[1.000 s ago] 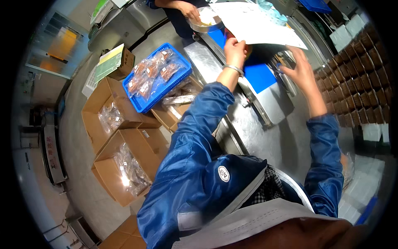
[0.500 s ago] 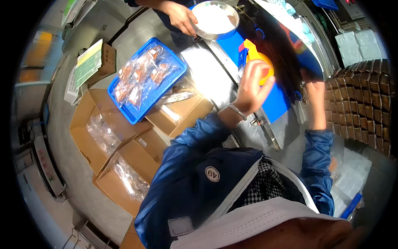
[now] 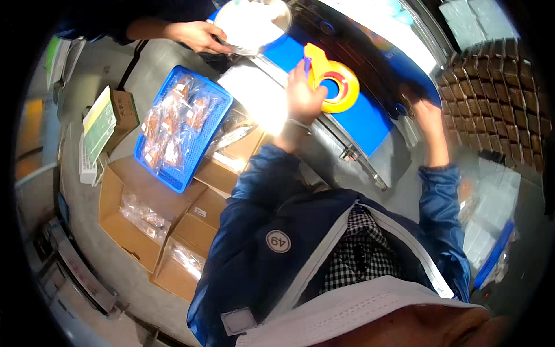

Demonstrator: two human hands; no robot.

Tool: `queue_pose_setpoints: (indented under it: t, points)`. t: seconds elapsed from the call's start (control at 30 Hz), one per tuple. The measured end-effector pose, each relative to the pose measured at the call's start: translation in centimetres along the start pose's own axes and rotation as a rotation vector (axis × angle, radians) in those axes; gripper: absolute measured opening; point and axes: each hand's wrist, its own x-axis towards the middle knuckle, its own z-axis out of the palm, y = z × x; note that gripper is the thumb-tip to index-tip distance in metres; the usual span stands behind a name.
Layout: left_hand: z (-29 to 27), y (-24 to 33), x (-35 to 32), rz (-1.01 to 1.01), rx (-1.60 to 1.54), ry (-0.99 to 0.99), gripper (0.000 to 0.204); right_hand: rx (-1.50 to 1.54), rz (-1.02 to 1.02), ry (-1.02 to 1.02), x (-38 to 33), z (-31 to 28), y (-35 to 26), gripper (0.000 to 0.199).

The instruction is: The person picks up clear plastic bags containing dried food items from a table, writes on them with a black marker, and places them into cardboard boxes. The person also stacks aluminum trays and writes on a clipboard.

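A yellow-and-orange tape dispenser [image 3: 342,74] with a round yellow roll rests on a blue surface [image 3: 370,130] ahead of me. Beside its left side is my left hand [image 3: 305,97], fingers extended toward the blue-purple cutter end and thumb apart near the roll. No object shows plainly in that hand. My right hand [image 3: 429,115] reaches along the right end of the dark machine surface [image 3: 370,58]; its fingertips are blurred and in shadow, so what they touch stays hidden.
Another person's hand [image 3: 199,37] holds a round pan [image 3: 252,24] with white contents. Left lies a blue basket [image 3: 186,184] with bagged brown pieces, above open cardboard boxes [image 3: 130,231] with plastic bags. Brown stacked trays [image 3: 491,92] stand at right.
My left hand has moved left off the tape dispenser to its side. My right hand remains by the machine's right end. The whole view has shifted and turned slightly.
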Motion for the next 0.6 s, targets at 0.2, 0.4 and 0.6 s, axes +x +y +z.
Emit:
queue_pose_setpoints:
  t: [0.2,0.4,0.6]
  points:
    - [-9.0,2.7,0.9,-0.348,-0.309,-0.173,0.058,0.014,-0.057,-0.012,1.1,-0.1,1.1,0.030]
    - [-18.7,6.6,-3.7,-0.301,-0.147,0.072,0.054,0.025,-0.142,-0.002,2.0,0.4,2.0,0.030]
    - [-17.4,4.9,-4.2,-0.257,-0.031,0.046,0.048,0.108,-0.173,-0.022,0.3,2.0,1.4,0.050]
